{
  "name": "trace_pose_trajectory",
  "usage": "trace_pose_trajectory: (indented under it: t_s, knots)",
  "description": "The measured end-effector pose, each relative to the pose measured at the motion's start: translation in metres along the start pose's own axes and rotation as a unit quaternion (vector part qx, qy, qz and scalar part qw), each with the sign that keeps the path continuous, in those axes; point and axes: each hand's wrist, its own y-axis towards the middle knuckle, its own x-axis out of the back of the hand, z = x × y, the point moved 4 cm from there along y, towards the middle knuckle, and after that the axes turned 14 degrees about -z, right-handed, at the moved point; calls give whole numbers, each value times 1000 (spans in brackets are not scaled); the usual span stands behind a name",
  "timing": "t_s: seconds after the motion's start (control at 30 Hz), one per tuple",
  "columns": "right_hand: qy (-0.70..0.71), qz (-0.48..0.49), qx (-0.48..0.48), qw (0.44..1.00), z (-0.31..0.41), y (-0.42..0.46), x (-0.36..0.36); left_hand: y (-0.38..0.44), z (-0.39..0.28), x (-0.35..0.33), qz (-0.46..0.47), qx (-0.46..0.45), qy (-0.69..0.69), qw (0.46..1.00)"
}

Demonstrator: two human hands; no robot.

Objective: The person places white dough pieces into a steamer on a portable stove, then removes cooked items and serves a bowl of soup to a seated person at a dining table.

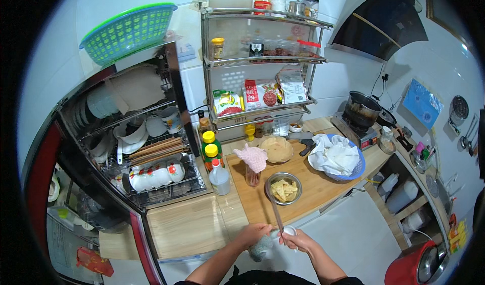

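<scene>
My right hand (297,240) grips a pair of wooden chopsticks (277,213) together with a small white round item (290,230), perhaps a little cup or lid. The far ends of the chopsticks rest at the left rim of a metal bowl (302,189). Pale yellow flat pieces (284,190) fill the bowl, which sits on a wooden board (242,205). Close by, my left hand (254,233) has its fingers curled at the counter's front edge; whether anything is in them is hidden.
Behind the bowl stand a jar (253,177) under a pink cloth and a round tan dish (278,149). A cleaver (307,144) lies beside a blue basket (354,167) with white cloth. Bottles (219,179) and a dish rack (159,133) are left; a pot (362,108) sits on a stove.
</scene>
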Motion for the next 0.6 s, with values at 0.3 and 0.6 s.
trace_pose_trajectory:
  t_s: [0.3,0.6]
  knots:
    - [29,-111,-1,993,10,109,84,19,-5,-23,29,15,33,999]
    - [27,-90,-27,995,-8,140,110,18,31,-9,-20,83,-68,994]
